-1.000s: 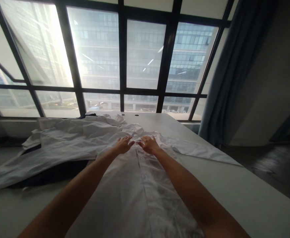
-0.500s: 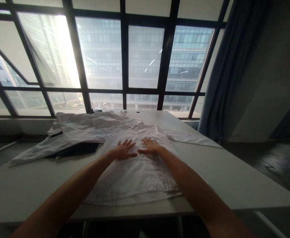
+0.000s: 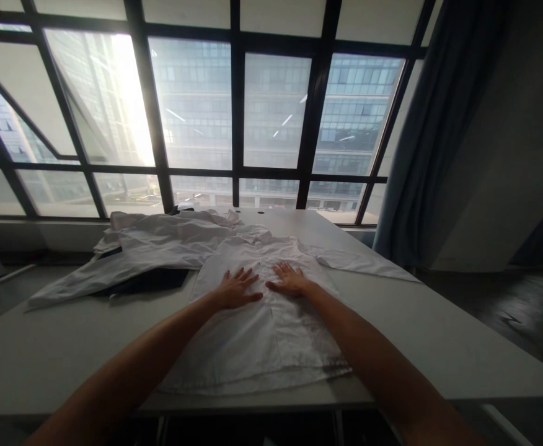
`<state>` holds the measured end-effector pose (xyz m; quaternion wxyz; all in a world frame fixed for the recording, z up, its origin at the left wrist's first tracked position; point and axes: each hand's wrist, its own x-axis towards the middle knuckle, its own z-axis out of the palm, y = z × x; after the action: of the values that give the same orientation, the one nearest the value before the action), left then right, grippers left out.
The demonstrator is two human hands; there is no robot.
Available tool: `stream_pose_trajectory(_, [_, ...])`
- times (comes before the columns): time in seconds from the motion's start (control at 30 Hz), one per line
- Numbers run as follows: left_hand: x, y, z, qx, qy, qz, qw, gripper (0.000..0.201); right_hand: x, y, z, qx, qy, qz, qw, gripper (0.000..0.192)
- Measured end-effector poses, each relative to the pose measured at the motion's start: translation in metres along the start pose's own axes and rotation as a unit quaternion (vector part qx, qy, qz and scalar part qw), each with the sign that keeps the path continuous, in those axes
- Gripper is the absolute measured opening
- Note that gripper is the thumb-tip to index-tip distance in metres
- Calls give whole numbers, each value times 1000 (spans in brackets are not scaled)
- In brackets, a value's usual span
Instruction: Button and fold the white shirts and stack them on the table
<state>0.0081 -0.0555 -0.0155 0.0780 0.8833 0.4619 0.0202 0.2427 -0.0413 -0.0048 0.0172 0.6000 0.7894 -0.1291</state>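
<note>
A white shirt (image 3: 257,341) lies spread flat on the grey table (image 3: 439,347), its hem toward me and one sleeve (image 3: 369,265) stretched out to the right. My left hand (image 3: 237,288) rests palm down on the shirt's left half, fingers spread. Just to its right, my right hand (image 3: 289,280) lies flat on the other half with its fingers apart too. Neither hand grips the cloth.
A heap of more white garments (image 3: 160,244) over something dark (image 3: 145,282) lies at the table's back left. Behind the table stands a large framed window (image 3: 234,111); a dark curtain (image 3: 424,136) hangs at the right. The table's near edge (image 3: 253,406) is close to me.
My view pulled back, so the whole shirt and the table's front edge came into sight. Both hands slid from near the collar down to the shirt's middle and flattened out.
</note>
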Motion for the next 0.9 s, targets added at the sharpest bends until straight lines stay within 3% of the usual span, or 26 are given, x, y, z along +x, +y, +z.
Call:
stream_pose_trajectory(0.07, [2,-3,-3,-9,-8,9,1000,83,4,7,-6,5,1,7,1000,102])
stream_pose_trajectory(0.13, [8,-13,-7,-15,8,6,1000,77,8,20,-11,-9,50,44,998,93])
stream_pose_trajectory(0.2, [14,-28,-11,1,53,-25,998,68,10,36,-11,-38,108,103,988,83])
stream_pose_trajectory(0.27, [18,-46,-12,31,80,-73,994,64,9,53,-7,-42,106,157,981,82])
stream_pose_trajectory(0.33, [19,-60,-9,45,63,-107,991,66,7,68,-4,-17,62,182,981,87])
stream_pose_trajectory(0.43, [20,-72,-6,41,16,-119,992,71,6,84,-12,1,11,145,989,94])
stream_pose_trajectory(0.53, [25,-81,-14,32,-7,-94,995,73,11,100,-31,-12,59,140,988,86])
stream_pose_trajectory(0.63, [30,-102,-33,44,86,-94,991,62,15,123,-45,-31,176,191,965,69])
stream_pose_trajectory(0.73, [25,-137,-50,81,151,-156,973,51,12,155,-40,-18,178,224,958,66])
stream_pose_trajectory(0.83, [9,-173,-57,88,103,-225,965,47,3,189,-24,21,145,265,953,71])
stream_pose_trajectory(0.9, [0,-191,-56,72,72,-273,957,46,-4,207,-15,24,164,287,944,71])
